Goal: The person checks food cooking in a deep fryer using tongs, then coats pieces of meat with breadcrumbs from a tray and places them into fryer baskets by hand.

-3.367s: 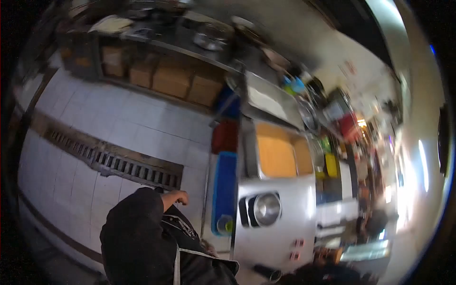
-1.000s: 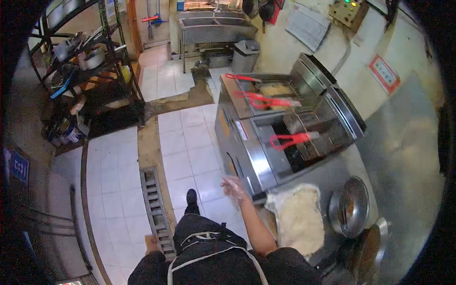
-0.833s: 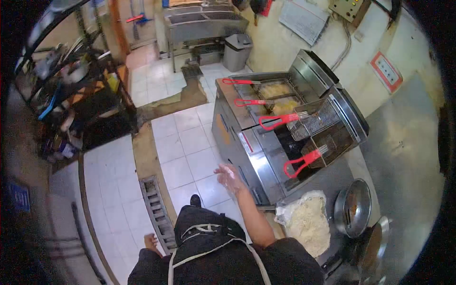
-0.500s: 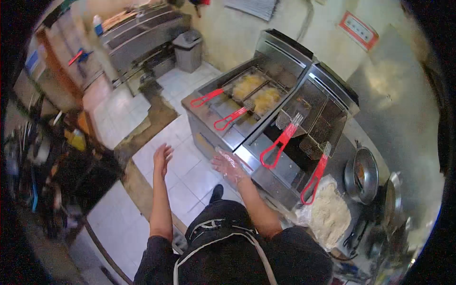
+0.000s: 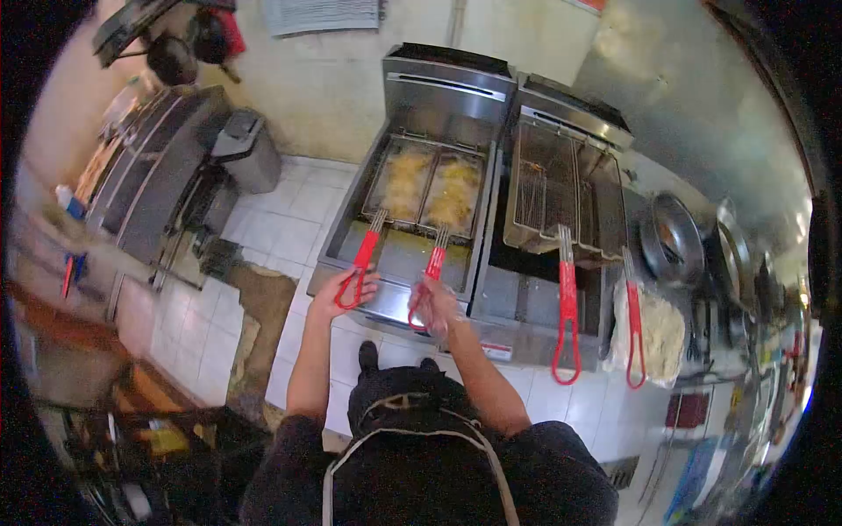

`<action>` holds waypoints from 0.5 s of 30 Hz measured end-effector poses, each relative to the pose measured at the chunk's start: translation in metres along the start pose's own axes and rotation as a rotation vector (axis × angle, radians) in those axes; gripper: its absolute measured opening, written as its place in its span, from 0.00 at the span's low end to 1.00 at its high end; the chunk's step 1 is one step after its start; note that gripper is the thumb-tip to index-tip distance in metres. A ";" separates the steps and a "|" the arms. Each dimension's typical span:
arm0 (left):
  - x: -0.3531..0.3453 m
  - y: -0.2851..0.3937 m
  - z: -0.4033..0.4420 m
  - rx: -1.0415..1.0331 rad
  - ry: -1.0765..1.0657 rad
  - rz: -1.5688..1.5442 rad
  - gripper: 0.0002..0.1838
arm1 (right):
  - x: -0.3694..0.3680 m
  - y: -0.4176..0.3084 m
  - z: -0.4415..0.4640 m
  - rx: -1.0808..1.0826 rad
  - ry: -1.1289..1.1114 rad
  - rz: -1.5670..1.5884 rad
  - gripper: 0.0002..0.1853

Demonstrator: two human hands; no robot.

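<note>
Two wire fryer baskets with pale golden food sit side by side in the bubbling oil of the left deep fryer (image 5: pixel 351 237). My bare left hand (image 5: pixel 330 295) is at the red handle of the left fryer basket (image 5: pixel 366 254), its fingers loosely around the loop. In a clear plastic glove, my right hand (image 5: pixel 441 309) closes on the red handle of the right fryer basket (image 5: pixel 436 261). That hand is slightly blurred and covers the lower part of its handle. The battered-looking food (image 5: pixel 404 182) lies in clumps in both baskets.
To the right, a second fryer (image 5: pixel 526 294) carries two raised baskets (image 5: pixel 544 197) with red handles jutting forward. Beyond it are a bag of white flour (image 5: pixel 662 329) and a metal pan (image 5: pixel 674 237). A grey bin (image 5: pixel 250 158) stands on the tiled floor at left.
My view has turned toward the fryers. Both hands have moved from in front of the left fryer to its two basket handles. The food stays in the oil.
</note>
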State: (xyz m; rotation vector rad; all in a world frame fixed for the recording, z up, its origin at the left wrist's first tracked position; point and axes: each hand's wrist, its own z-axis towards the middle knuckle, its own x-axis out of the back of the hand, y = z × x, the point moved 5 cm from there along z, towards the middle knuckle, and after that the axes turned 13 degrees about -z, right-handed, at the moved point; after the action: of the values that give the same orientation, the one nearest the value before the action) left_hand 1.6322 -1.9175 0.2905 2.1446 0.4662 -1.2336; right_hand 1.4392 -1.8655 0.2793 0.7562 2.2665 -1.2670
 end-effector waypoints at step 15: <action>0.008 0.037 0.034 0.133 -0.029 0.036 0.09 | -0.029 0.005 0.016 0.218 0.009 -0.105 0.10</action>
State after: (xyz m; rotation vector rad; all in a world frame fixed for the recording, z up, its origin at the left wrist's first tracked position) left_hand 1.6352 -1.9680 0.2826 2.2321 0.3393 -1.3066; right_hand 1.4662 -1.8847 0.2862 0.7258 2.2241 -1.5818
